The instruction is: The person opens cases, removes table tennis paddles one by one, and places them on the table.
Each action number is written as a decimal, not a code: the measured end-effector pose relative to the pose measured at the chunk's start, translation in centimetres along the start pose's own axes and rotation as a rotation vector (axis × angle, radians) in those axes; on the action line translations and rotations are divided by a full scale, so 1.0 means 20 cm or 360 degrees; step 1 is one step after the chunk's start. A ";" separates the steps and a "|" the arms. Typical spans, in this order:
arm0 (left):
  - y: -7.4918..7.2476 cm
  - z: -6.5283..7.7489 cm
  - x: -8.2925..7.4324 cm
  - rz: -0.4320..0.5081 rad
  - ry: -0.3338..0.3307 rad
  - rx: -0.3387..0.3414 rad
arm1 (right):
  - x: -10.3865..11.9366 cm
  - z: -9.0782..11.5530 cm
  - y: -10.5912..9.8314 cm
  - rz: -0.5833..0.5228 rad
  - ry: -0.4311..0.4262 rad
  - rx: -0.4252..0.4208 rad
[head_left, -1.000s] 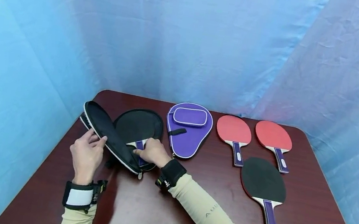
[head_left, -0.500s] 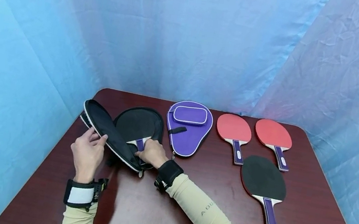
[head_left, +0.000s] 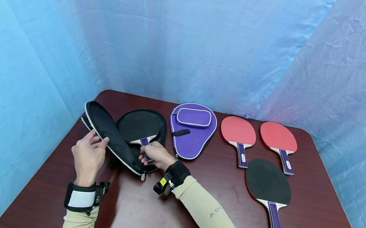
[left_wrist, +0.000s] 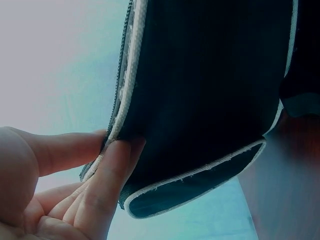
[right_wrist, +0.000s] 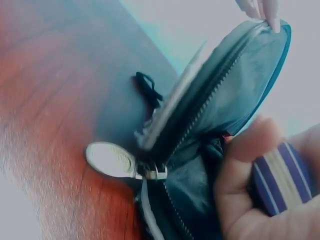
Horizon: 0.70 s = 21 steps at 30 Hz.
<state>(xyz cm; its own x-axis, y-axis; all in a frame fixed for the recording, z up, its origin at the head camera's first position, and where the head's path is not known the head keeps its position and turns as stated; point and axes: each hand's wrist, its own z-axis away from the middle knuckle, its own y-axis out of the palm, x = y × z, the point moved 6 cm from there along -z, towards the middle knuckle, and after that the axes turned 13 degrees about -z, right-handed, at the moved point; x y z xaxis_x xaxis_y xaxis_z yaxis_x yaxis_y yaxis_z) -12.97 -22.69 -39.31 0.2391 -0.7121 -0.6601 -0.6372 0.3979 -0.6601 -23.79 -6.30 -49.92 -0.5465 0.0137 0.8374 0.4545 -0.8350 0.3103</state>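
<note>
A black paddle case (head_left: 106, 130) with white piping lies unzipped on the left of the table, its cover raised. My left hand (head_left: 89, 157) pinches the cover's edge between thumb and fingers, as the left wrist view shows close up. Inside the case is a table tennis paddle (head_left: 136, 125), black face up. My right hand (head_left: 157, 154) grips that paddle's purple-striped handle (right_wrist: 284, 177), whose butt end shows in the right wrist view. Beside it the zipper pull (right_wrist: 111, 159) hangs at the case's narrow end. The fingers cover most of the handle.
A closed purple paddle case (head_left: 191, 142) lies right of the black one. Further right are two red-faced paddles (head_left: 239, 130) and a black-faced paddle (head_left: 268, 182) on the brown table (head_left: 324, 214). Blue curtains (head_left: 194, 40) surround the table's back and sides.
My right hand has turned and curled around the paddle handle, lifting the handle end slightly. The paddle has tilted a little inside the case. My left hand keeps its hold on the cover.
</note>
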 end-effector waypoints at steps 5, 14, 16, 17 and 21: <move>0.00 0.00 0.00 0.0002 -0.0009 0.0013 | 0.00 0.00 -0.01 -0.0007 -0.0041 -0.0023; 0.00 0.01 0.00 0.0001 -0.0022 0.0013 | -0.01 0.01 -0.04 0.0060 -0.0048 -0.0076; 0.00 0.01 0.00 -0.0001 -0.0016 0.0003 | 0.00 0.02 -0.05 0.0074 -0.0056 -0.0078; 0.00 0.01 0.00 -0.0001 -0.0012 -0.0001 | 0.00 0.03 -0.05 0.0081 -0.0063 -0.0076; 0.00 0.01 0.00 0.0005 -0.0005 -0.0005 | 0.02 0.06 -0.07 0.0079 -0.0079 -0.0061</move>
<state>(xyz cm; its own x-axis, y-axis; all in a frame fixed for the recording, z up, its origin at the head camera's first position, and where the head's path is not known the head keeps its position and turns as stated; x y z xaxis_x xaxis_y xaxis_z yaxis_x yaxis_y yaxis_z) -12.89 -22.55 -39.34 0.2391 -0.7091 -0.6633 -0.6401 0.3985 -0.6568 -23.85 -4.56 -49.42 -0.4882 -0.0017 0.8727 0.4524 -0.8557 0.2514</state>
